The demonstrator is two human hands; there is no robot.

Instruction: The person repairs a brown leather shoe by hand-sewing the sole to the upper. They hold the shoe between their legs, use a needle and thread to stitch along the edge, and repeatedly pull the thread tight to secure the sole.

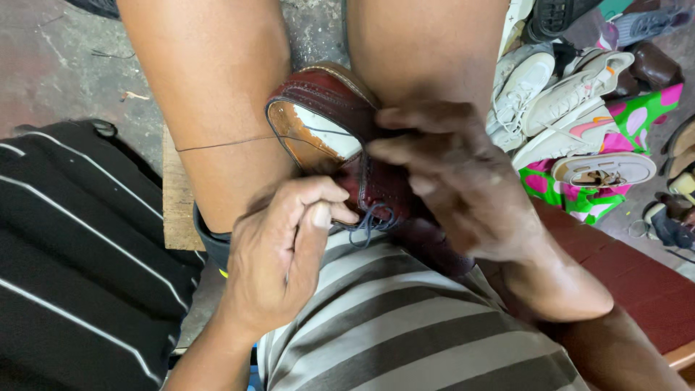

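Far left: a black cloth with thin white stripes (72, 268) lies over a dark floor. A thin dark thread (224, 143) runs taut across the left thigh toward the shoe. The left hand (279, 250) is closed, thumb and fingers pinched at the shoe's opening beside dark blue laces (371, 221). The dark red perforated leather dress shoe (329, 119) sits wedged between the knees, tan lining visible. The right hand (452, 177) clasps its upper. Far right: a pile of white sneakers (561, 101).
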